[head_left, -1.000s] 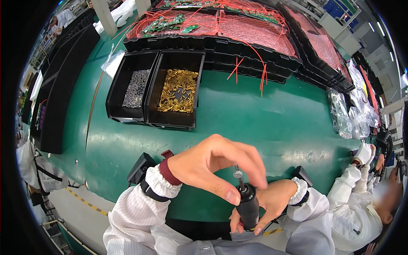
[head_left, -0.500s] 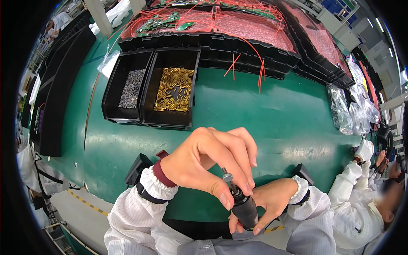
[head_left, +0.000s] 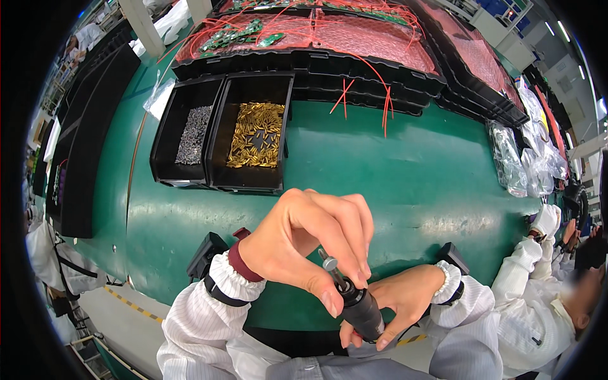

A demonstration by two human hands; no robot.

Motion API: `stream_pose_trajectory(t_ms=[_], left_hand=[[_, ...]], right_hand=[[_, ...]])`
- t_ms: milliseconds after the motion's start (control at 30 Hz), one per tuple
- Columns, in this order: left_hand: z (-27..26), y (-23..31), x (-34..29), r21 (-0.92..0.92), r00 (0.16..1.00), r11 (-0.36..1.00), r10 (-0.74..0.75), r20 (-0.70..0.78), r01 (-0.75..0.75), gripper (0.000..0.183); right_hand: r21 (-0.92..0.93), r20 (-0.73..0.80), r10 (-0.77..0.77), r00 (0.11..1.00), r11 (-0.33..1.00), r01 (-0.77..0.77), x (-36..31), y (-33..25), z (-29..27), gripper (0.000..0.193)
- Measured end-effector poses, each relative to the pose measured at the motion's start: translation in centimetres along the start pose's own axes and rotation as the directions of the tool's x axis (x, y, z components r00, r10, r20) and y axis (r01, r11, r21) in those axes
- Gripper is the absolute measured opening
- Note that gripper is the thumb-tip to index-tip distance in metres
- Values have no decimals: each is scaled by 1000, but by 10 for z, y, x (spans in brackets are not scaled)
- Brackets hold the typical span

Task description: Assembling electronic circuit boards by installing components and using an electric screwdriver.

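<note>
A black electric screwdriver [head_left: 363, 315] is held in front of my body, its metal bit [head_left: 330, 261] tilted up and to the left. My right hand [head_left: 405, 299] is wrapped round the screwdriver's lower body from the right. At the upper end, my left hand [head_left: 304, 234] reaches over, with thumb and fingers closed round the front collar by the bit. A small round silver part sits at the bit's tip; its kind is too small to tell. The tool's far lower end is hidden by my right fingers.
Two black bins stand at left: one of grey screws [head_left: 194, 136], one of brass-coloured standoffs [head_left: 256, 134]. Black trays [head_left: 304, 61] with pink bubble wrap, green circuit boards and red wires are stacked behind. Clear plastic bags [head_left: 508, 161] lie at right, near a co-worker's arm [head_left: 524, 259].
Both hands keep their grip on the screwdriver. My left hand and the bit end have shifted slightly to the left.
</note>
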State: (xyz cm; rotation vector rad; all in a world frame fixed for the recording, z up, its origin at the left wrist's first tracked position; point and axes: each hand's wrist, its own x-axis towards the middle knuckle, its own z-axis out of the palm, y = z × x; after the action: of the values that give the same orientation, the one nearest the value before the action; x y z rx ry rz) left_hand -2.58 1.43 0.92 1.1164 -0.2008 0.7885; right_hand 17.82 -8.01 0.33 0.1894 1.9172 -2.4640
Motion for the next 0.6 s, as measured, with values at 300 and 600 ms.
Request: stream_pose_trajectory(t_ms=[300,600], left_hand=[[1,1,0,62,1000,998,17,-20,-15,33],[3,5,-1,-40,989,989,-145,-13,144,32]], right_hand=[[40,-42,22,999,999,-20,0,-3,2,44],[51,-41,15,999,999,-13,-1,0,2,45]])
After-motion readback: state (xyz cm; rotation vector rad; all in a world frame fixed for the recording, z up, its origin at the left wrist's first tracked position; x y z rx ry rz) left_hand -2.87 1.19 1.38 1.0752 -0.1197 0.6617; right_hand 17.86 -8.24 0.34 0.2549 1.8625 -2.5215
